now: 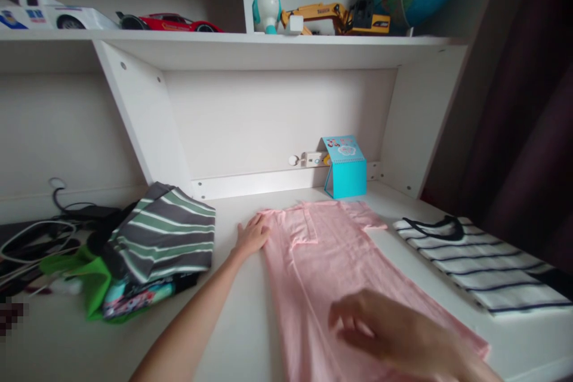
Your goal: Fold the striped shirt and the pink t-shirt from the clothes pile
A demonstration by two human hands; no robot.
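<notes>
A pink T-shirt point(322, 262) lies flat on the white desk point(242, 334), its collar toward the back wall. My left hand point(251, 236) rests at the shirt's far left corner, fingers on the shoulder edge. My right hand point(394, 334) hovers low over the shirt's near right part, blurred, fingers spread, holding nothing.
A pile of clothes topped by a grey-and-green striped garment point(168, 233) sits at the left. A folded white shirt with dark stripes point(478, 262) lies at the right. A turquoise desk calendar point(345, 167) stands at the back. Cables point(40, 233) lie far left. Toys line the shelf above.
</notes>
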